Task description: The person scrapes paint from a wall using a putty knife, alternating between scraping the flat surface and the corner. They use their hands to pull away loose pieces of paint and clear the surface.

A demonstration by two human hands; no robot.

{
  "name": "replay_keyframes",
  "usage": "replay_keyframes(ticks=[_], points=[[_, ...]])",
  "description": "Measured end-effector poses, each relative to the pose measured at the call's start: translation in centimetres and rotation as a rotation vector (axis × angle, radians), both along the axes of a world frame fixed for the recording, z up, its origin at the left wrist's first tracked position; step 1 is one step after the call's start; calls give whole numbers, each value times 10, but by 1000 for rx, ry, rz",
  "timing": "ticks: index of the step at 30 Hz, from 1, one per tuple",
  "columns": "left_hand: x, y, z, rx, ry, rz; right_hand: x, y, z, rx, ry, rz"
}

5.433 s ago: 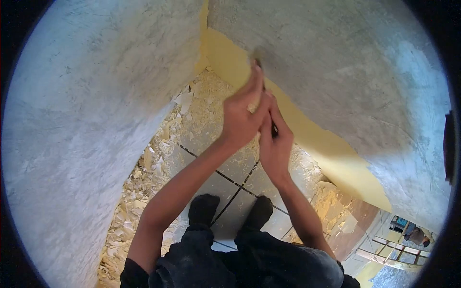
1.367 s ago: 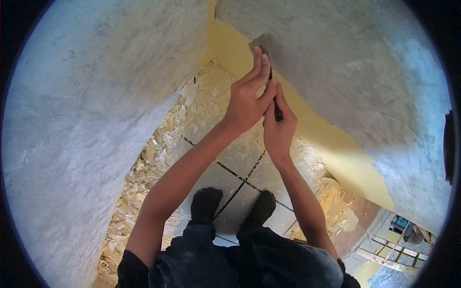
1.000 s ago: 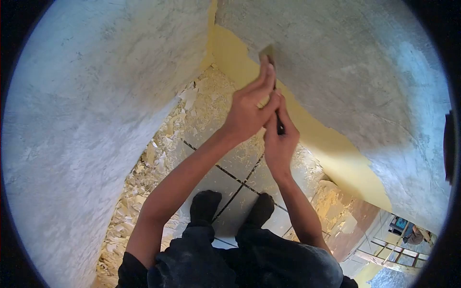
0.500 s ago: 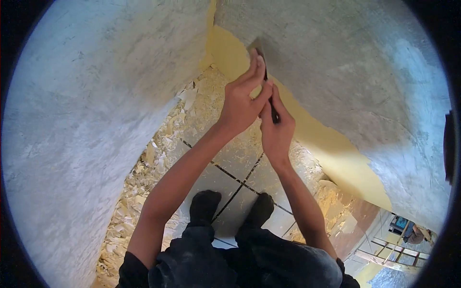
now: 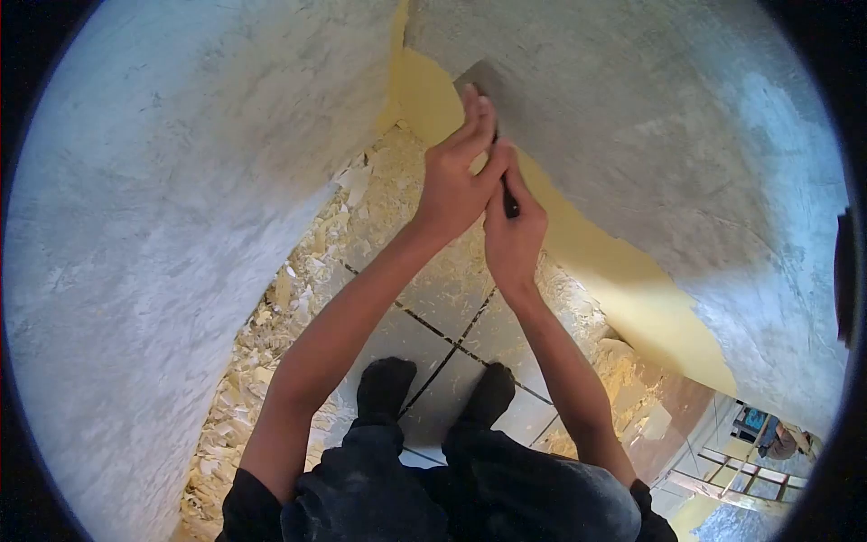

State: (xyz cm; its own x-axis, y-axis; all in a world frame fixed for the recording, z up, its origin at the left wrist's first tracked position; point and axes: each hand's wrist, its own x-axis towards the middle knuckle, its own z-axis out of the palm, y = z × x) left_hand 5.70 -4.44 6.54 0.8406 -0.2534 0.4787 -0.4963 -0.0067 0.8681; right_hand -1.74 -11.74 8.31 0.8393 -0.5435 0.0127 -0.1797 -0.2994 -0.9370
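A paint scraper [image 5: 511,206] with a dark handle has its flat metal blade against the right-hand wall [image 5: 632,126], at the border between bare grey surface and a band of yellow paint [image 5: 632,275]. My right hand [image 5: 517,237] is wrapped round the lower handle. Higher up, my left hand [image 5: 456,181] presses its fingers along the scraper near the blade, the thumb close to the right hand's fingertips. Part of the handle is hidden behind my fingers.
Pale paint flakes [image 5: 230,402] lie heaped along the left wall [image 5: 172,208] and scattered over the tiled floor [image 5: 433,307]. My dark-covered feet [image 5: 386,387] stand on the tiles. A wooden ladder-like frame [image 5: 736,474] and a person [image 5: 778,443] appear far at lower right.
Both hands and the scraper have shifted slightly up and to the left along the wall. The grip looks the same, and my feet have stayed in place.
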Motion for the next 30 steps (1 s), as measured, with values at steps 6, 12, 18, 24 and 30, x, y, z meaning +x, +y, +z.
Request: replay_keyframes(ticks=[6,12,18,24,30], points=[[6,0,3,70,-91,-32,-15,-2,-9,-22,-26,-37],[-5,1,6,41,-37,-20,-10,2,-7,-250,-185,18],[-5,-2,-4,-34,55,-2,-11,-1,-4,-93,14,52],[5,-5,-6,66,-52,-1,-6,-4,-16,39,-85,-34],[-8,-3,-7,115,-20,-70,-16,-2,-23,-58,-64,-10]])
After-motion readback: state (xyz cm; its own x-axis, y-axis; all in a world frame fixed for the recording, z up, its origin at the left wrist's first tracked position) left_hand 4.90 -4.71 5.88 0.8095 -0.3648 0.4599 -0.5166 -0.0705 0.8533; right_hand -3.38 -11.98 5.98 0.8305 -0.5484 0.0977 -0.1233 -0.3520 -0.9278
